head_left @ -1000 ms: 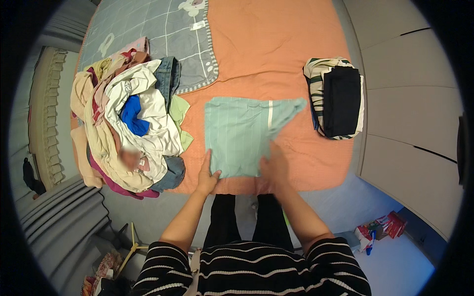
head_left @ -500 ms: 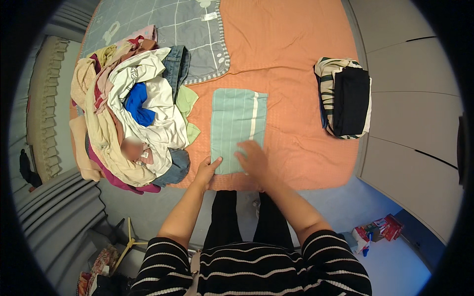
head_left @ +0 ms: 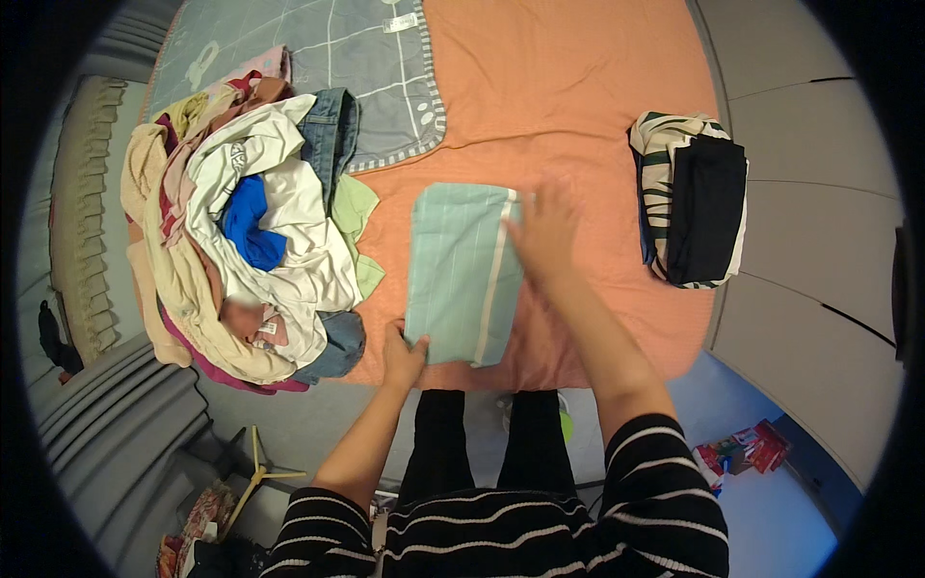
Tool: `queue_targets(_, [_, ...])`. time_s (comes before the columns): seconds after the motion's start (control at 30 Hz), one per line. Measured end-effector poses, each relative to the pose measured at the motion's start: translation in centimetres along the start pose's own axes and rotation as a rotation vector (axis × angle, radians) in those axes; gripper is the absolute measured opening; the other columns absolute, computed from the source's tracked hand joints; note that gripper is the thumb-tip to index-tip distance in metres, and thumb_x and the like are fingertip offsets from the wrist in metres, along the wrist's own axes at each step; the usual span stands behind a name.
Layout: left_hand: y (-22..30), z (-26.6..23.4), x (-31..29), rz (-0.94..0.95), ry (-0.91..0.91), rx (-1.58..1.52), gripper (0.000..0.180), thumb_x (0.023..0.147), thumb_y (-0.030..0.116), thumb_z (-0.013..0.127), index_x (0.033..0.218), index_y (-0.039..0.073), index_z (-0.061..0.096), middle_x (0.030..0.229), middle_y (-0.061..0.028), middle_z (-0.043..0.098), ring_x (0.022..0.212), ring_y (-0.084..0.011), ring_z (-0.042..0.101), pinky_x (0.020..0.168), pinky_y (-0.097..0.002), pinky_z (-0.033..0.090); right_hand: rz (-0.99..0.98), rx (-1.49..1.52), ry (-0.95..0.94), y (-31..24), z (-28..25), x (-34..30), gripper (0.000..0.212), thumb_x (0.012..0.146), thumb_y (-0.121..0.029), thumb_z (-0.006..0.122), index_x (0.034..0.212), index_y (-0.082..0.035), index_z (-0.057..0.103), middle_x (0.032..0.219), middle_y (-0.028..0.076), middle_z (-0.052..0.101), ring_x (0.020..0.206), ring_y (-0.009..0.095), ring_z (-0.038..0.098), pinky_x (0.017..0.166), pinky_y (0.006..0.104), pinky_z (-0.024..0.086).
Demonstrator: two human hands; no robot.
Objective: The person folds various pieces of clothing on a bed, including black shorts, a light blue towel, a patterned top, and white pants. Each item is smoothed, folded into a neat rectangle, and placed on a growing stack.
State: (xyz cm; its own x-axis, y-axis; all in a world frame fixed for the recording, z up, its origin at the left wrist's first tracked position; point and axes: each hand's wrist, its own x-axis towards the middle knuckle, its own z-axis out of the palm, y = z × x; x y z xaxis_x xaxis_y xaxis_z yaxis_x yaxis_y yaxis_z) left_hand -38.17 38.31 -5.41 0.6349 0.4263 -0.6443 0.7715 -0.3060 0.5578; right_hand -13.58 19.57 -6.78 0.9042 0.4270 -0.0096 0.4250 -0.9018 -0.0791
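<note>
1. Head view: an orange bedspread (head_left: 597, 87) bears a clothes pile (head_left: 299, 217) at left, a folded stack (head_left: 708, 207) at right.
2. Green striped cloth (head_left: 453, 275), folded flat between them.
3. Left hand (head_left: 403, 356), partly curled at its lower-left corner; grip indeterminable.
4. Right hand (head_left: 546, 231), blurred, empty, fingers spread, beside its upper-right edge.

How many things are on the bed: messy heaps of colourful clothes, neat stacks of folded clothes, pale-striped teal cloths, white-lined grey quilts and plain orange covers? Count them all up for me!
Messy, many-coloured clothes heap: 1
Neat, black-topped folded stack: 1
Flat, pale-striped teal cloth: 1
White-lined grey quilt: 1
Plain orange bed cover: 1
Total: 5
</note>
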Motion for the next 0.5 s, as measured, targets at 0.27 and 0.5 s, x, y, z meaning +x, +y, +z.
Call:
queue_targets(0.27, [10.6, 2.0, 8.9, 0.827, 0.116, 0.854, 0.063, 0.087, 0.042, 0.056, 0.143, 0.022, 0.035, 0.151, -0.0097, 0.025, 0.138, -0.0383, 0.020, 0.104, -0.0654, 0.019, -0.520, 0.381, -0.411, -7.8, 3.1, -20.0, 0.073, 0.080, -0.047, 0.059, 0.139, -0.010, 0.039, 0.149, 0.016, 0.027, 0.140, 0.032, 0.019, 0.107, 0.0577, 0.021])
queue_targets(0.5, [13.3, 1.5, 11.9, 0.856, 0.125, 0.996, 0.067, 0.087, 0.055, 0.047, 0.144, 0.024, 0.032, 0.153, -0.0019, 0.022, 0.141, -0.0285, 0.017, 0.106, -0.0638, 0.017, -0.593, 0.573, -0.267, -4.8, 2.5, -21.4, 0.068, 0.078, -0.039, 0.064, 0.134, -0.005, 0.044, 0.142, 0.016, 0.038, 0.133, 0.032, 0.032, 0.102, 0.0529, 0.032])
